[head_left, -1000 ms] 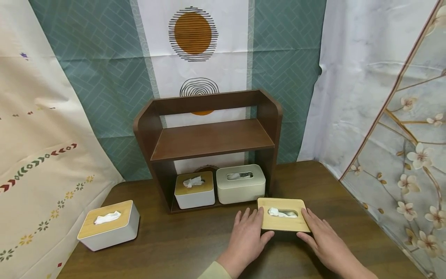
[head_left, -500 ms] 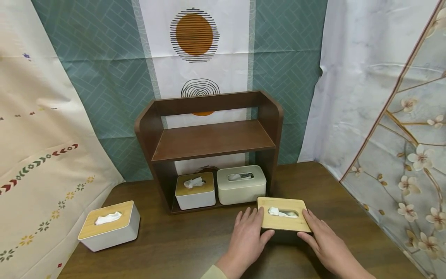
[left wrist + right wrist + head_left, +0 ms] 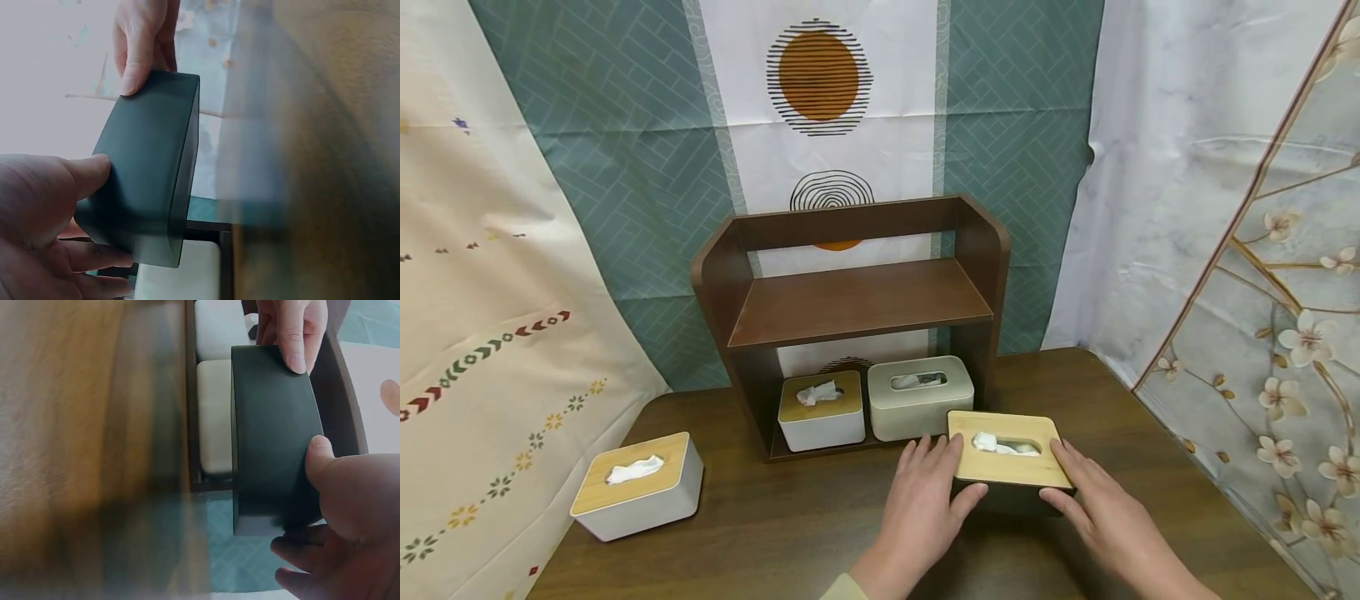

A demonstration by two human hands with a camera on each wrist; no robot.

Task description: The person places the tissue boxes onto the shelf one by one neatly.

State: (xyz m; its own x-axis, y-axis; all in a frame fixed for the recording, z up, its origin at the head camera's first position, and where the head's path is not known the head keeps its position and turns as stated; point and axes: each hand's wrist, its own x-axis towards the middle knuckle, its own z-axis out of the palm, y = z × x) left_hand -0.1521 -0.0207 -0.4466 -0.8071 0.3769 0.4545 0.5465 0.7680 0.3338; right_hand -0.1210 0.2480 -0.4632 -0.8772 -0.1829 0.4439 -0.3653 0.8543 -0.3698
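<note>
A dark green-black tissue box point(image 3: 1011, 496) with a light wooden lid point(image 3: 1007, 470) is held at its two ends by both hands. A white tissue point(image 3: 989, 442) shows in the lid's oval slot. My left hand point(image 3: 917, 504) grips the left end, thumb on the near side. At the right end my right hand point(image 3: 1105, 512) grips likewise. The box's dark front fills the middle of the left wrist view point(image 3: 147, 144) and right wrist view point(image 3: 275, 419), and its bottom edge stands off the tabletop there.
A brown two-tier shelf point(image 3: 857, 300) stands behind. On its lower tier sit a white tissue box point(image 3: 822, 429) with wooden lid and a cream tissue box point(image 3: 921, 414). Another white, wood-topped tissue box point(image 3: 651, 508) is on the table point(image 3: 760, 533) at left. Patterned cloths point(image 3: 1015, 167) hang around.
Both hands have raised the dark tissue box, and it has shifted slightly left and toward the shelf; more of its front shows. The other boxes stay put.
</note>
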